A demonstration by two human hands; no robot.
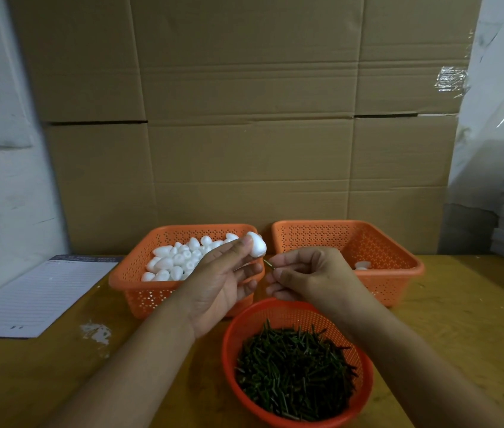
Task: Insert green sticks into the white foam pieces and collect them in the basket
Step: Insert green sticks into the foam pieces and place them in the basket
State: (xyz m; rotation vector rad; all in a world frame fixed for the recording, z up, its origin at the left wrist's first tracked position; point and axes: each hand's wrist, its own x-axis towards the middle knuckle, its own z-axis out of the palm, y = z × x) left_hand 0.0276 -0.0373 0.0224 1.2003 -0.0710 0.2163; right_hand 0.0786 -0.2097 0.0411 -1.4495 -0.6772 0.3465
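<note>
Head view: the left hand [220,273] is raised above the wooden surface [44,375], its fingertips pinching a white foam piece [257,244] that is egg-shaped and held in front of the gap between the two rectangular baskets. Just beside it, the right hand [303,273] pinches a green stick [268,263] between thumb and fingers, the stick's tip pointing up and left toward the foam piece; the two are close but whether they touch cannot be told.

Behind the left hand stands the left orange basket [127,273], heaped with loose white foam pieces [176,257]. To its right, touching or nearly so, is the right orange basket [399,257], where a few white pieces [362,265] lie near the front wall, partly hidden by the right hand.

Nearest the camera, under the right forearm, sits a round orange basket [232,335] filled with a dense pile of green sticks [294,369].

On the surface to the left lies a lined notepad [37,295], and between it and the round basket there is a white smear [96,332]. A wall of cardboard boxes [244,118] rises behind the baskets.
</note>
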